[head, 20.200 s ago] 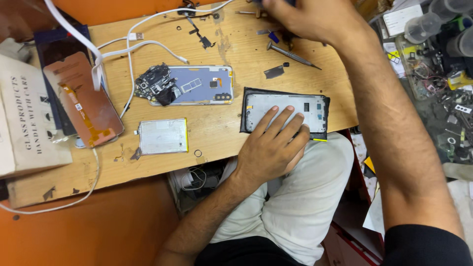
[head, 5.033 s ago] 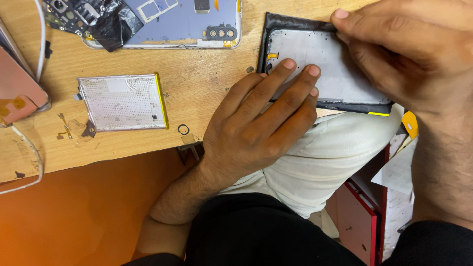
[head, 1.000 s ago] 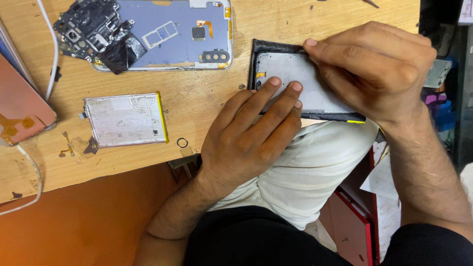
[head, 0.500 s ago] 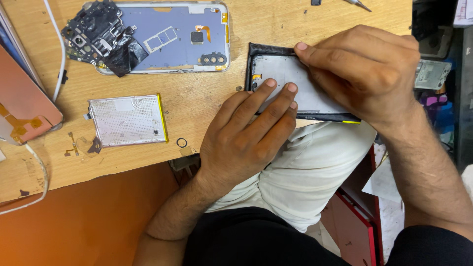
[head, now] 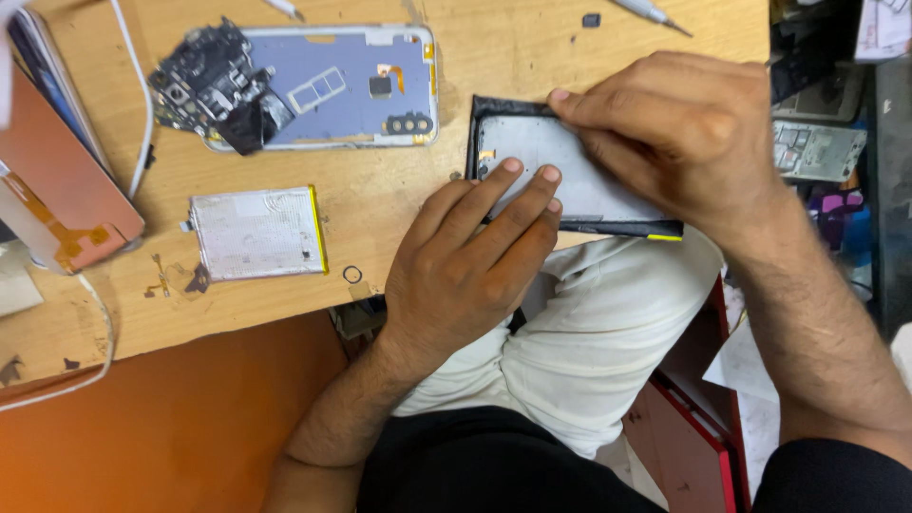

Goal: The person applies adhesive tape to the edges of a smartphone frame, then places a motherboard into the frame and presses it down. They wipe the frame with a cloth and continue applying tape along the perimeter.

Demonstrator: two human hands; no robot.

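A phone screen panel [head: 560, 176] with a grey back and black rim lies face down at the wooden table's near edge. My left hand [head: 470, 261] rests flat on its lower left part, fingers pressing down. My right hand [head: 679, 133] covers its upper right part, with the fingertips at the panel's top edge. Left of it lies an opened phone body [head: 328, 90] in pale blue, with black parts folded out at its left end. A silver battery [head: 256, 233] with a yellow edge lies below that.
A pink phone back cover [head: 57, 180] and a white cable [head: 142, 114] sit at the left. A small ring [head: 352, 275] lies near the table [head: 399, 228] edge. A screwdriver tip [head: 651, 14] shows at the top. Cluttered parts [head: 817, 147] lie to the right.
The view has shifted slightly. My right hand's fingers have slid along the top edge of the screen panel. My left hand stays pressed on the panel.
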